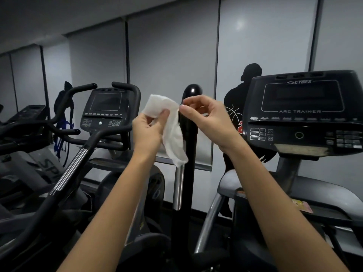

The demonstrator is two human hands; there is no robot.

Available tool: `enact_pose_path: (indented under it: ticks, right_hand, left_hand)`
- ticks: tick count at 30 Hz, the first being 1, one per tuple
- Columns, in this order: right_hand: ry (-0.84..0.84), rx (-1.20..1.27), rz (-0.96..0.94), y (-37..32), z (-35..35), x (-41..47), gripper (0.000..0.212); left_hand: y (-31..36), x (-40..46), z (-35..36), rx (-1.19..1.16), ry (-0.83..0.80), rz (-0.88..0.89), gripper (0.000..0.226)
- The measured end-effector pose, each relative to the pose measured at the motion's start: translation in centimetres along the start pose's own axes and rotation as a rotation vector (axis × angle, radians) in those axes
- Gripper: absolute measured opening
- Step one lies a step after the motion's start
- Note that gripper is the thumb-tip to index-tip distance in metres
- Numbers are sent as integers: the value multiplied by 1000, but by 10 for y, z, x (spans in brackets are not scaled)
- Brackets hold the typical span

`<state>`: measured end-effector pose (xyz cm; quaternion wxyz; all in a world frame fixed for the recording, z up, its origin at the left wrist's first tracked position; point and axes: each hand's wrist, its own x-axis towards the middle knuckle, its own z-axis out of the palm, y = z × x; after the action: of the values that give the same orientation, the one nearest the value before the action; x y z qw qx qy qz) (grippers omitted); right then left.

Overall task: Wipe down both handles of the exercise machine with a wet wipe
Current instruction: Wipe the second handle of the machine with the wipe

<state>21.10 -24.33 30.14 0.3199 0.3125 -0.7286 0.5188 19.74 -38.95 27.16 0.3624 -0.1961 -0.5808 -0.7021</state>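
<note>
Item: wet wipe (172,126), white, crumpled, held up just in front of the upright black handle (190,122), its loose tail hanging across the handle's left edge.

Your left hand (149,132), just left of the handle, grips the wipe's upper bunch between thumb and curled fingers.

Your right hand (206,116), just right of the handle, pinches the wipe's top edge between thumb and forefinger; the other fingers are curled.

Handle: glossy rounded top above both your hands, chrome section (179,185) below the wipe.

Right of the handle: console (302,110) marked CYBEX ARC TRAINER, screen dark.

Left of the handle: a second machine (107,108) with dark screen and looped grips, and a slanted ribbed bar (69,171).
</note>
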Motion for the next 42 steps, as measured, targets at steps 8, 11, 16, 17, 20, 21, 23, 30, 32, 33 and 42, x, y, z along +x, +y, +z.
enact_pose_path:
  ticks: [8,11,16,17,20,21,23,30,32,33,42]
  right_hand:
    - [215,93,378,40,46,-20,57]
    - [287,220,389,45,60,-23,68]
    - [357,250,351,47,68,-22,61]
    - [363,241,335,48,69,-21,60]
    - [377,185,287,55,66,-19,50]
    - [369,178,278,57,65,-20,47]
    - [356,195,270,58,65,-21,45]
    - [367,204,269,59,67,-22,49]
    - [374,206,261,59,68,-22,49]
    - [376,199,259,60,68,-22,48]
    - [374,196,270,60,68,-20,57]
  left_hand:
    - [-65,31,-17,168,176,-412,39]
    - [-75,39,-7,107,195,-506,38]
    - [-78,59,14,-132,169,-576,39]
    - [-77,64,21,-150,147,-556,36]
    - [-64,77,44,-141,97,-403,34]
    - [-59,83,50,-115,87,-345,34]
    - [-52,95,57,-43,79,-259,34]
    - [-38,95,62,38,-210,-119,16]
    - [-30,88,56,-1,-273,-95,15]
    - [-26,85,53,-21,-297,-91,16]
    - [-21,73,23,-254,-264,-93,23]
